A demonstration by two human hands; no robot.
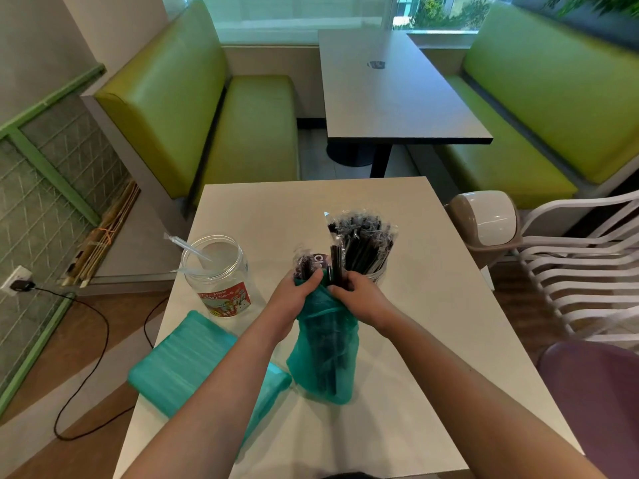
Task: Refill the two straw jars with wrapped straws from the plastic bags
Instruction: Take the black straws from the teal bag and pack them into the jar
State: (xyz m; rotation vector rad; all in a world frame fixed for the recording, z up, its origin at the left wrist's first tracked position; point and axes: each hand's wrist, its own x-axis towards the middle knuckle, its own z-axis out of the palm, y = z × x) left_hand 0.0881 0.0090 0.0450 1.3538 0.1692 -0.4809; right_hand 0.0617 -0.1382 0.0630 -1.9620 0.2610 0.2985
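Gripping the mouth of a teal plastic bag [323, 357] at mid-bench, both hands work close together: the left hand [294, 297] has its fingers curled round the bag's left rim along with a small bunch of dark wrapped straws [304, 266] sticking up from it; the right hand [359, 299] pinches a few dark straws [335, 262] at the bag's right rim. Bag stands roughly upright on the pale bench [432, 340], dark straws showing through its film. Just beyond the right hand, a clear jar [377, 271], mostly hidden, packed with dark wrapped straws [363, 236] fanning upward. To the left, a second clear jar [216, 271] with a red printed label, open-topped, holding only a couple of clear wrapped straws [186, 248] leaning out over its far-left rim. Near left, a second teal bag [186, 364] lies flat, overhanging the bench edge and partly under the left forearm. Beyond the bench: green booth seats [207, 133], a dark table [397, 98], a small swing-lid bin [487, 223], and white stacked chairs [587, 271] to the right.
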